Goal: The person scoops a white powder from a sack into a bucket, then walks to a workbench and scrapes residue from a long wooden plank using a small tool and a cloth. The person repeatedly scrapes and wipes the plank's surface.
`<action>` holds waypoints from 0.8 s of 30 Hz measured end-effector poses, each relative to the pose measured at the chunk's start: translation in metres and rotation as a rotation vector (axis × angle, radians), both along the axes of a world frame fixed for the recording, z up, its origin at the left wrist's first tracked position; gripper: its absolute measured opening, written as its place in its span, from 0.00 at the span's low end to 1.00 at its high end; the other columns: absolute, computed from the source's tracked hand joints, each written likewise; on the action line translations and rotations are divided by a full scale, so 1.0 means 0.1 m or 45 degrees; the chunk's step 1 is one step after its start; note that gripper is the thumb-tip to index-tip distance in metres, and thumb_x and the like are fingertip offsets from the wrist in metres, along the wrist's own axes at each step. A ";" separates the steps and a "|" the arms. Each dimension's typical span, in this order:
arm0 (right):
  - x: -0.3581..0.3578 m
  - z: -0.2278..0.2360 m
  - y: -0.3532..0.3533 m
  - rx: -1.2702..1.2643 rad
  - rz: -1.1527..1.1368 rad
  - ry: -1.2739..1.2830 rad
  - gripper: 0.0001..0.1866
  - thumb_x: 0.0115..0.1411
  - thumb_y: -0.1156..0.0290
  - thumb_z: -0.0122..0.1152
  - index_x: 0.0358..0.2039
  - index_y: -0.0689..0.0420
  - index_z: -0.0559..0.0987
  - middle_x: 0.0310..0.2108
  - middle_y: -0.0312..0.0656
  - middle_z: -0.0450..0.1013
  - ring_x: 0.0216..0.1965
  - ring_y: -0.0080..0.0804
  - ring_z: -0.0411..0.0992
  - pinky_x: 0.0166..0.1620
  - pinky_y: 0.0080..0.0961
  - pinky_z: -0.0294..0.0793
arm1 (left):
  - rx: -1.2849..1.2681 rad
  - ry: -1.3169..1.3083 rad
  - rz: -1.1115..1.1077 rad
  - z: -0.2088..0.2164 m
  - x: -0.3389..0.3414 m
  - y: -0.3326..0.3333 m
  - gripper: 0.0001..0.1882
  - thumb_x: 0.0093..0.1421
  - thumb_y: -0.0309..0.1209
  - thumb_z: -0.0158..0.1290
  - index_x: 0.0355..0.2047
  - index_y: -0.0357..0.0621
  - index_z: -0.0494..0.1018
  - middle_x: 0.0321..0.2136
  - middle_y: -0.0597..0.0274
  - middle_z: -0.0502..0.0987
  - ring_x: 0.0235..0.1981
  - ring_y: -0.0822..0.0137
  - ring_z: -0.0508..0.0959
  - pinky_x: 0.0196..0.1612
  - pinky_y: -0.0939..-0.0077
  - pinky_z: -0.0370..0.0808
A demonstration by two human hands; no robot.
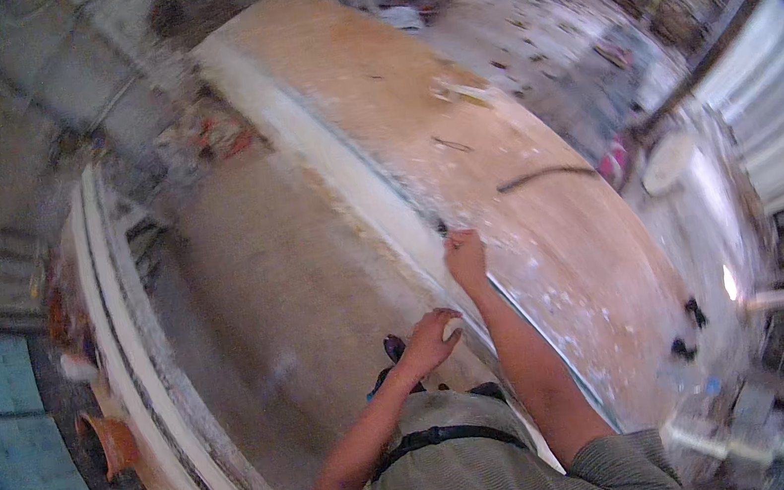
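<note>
Two bare arms reach up from the lower edge, the right one stretched nearly straight and the left one bent. The right hand is over the seam between a long white strip and a brown board, its fingers curled tightly together around or against a small dark object that pokes out ahead of them on that seam. The left hand is near the strip's closer end, fingers loosely bent; whether they grip anything, I cannot tell. On the board lie a dark curved rod, a bent wire and a yellowish piece, all beyond the right hand, apart from the seam. White flecks dot its surface. Pale rails and an orange pot stand left of the dusty brown floor; corrugated sheeting stands at right.
</note>
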State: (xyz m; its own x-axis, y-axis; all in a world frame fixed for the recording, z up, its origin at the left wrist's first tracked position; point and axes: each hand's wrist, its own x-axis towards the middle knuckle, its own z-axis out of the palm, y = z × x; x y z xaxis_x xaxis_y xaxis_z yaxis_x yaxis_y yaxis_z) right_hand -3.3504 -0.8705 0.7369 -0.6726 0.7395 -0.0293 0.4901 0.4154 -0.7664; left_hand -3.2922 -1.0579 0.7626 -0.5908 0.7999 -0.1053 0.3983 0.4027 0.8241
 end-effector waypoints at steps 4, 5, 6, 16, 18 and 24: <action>-0.82 -0.01 -0.07 0.242 0.117 0.052 0.14 0.59 0.67 0.65 0.43 0.60 0.86 0.37 0.58 0.78 0.42 0.55 0.77 0.47 0.44 0.77 | -0.019 -0.116 0.129 0.03 -0.75 -0.55 0.17 0.64 0.35 0.57 0.52 0.45 0.74 0.51 0.48 0.76 0.54 0.46 0.75 0.60 0.56 0.71; -1.05 0.00 -0.08 0.190 0.133 0.074 0.14 0.59 0.68 0.65 0.43 0.62 0.85 0.37 0.59 0.78 0.41 0.55 0.77 0.47 0.43 0.77 | -0.032 -0.116 0.172 0.01 -0.93 -0.67 0.17 0.64 0.35 0.57 0.52 0.44 0.74 0.51 0.48 0.76 0.54 0.47 0.75 0.60 0.57 0.71; -1.25 0.00 -0.09 0.132 0.115 0.074 0.15 0.59 0.68 0.66 0.43 0.64 0.85 0.36 0.59 0.78 0.40 0.55 0.77 0.46 0.43 0.77 | -0.051 -0.137 0.213 -0.02 -1.10 -0.79 0.18 0.65 0.35 0.57 0.53 0.44 0.74 0.51 0.48 0.76 0.54 0.47 0.76 0.59 0.57 0.72; -3.31 0.11 -0.38 0.070 0.210 0.123 0.13 0.59 0.70 0.66 0.42 0.62 0.85 0.40 0.57 0.78 0.42 0.52 0.79 0.46 0.41 0.78 | 0.233 -0.645 0.394 -0.42 -2.68 -0.71 0.27 0.66 0.35 0.56 0.62 0.38 0.66 0.51 0.52 0.77 0.51 0.58 0.78 0.55 0.63 0.75; -3.67 0.19 -0.49 0.215 0.439 0.205 0.13 0.59 0.69 0.65 0.44 0.57 0.85 0.44 0.51 0.78 0.43 0.50 0.78 0.45 0.40 0.79 | 0.382 -0.810 0.638 -0.48 -3.18 -0.53 0.29 0.66 0.35 0.56 0.65 0.40 0.63 0.53 0.55 0.75 0.51 0.63 0.76 0.55 0.66 0.74; -4.55 0.36 -0.76 0.490 0.825 0.131 0.15 0.62 0.69 0.56 0.48 0.51 0.83 0.48 0.40 0.78 0.45 0.44 0.78 0.45 0.39 0.81 | 0.587 -1.052 1.337 -0.55 -4.53 -0.36 0.28 0.64 0.31 0.55 0.64 0.42 0.62 0.49 0.61 0.74 0.50 0.66 0.74 0.55 0.70 0.70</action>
State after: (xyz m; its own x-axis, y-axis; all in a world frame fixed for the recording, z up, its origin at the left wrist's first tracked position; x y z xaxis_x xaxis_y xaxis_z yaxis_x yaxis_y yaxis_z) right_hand -3.8050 -0.9467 0.7729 -0.9612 0.1407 0.2373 -0.0093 0.8431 -0.5377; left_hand -3.7457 -1.0937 0.7071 -0.8220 0.0895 -0.5625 -0.5693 -0.1598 0.8065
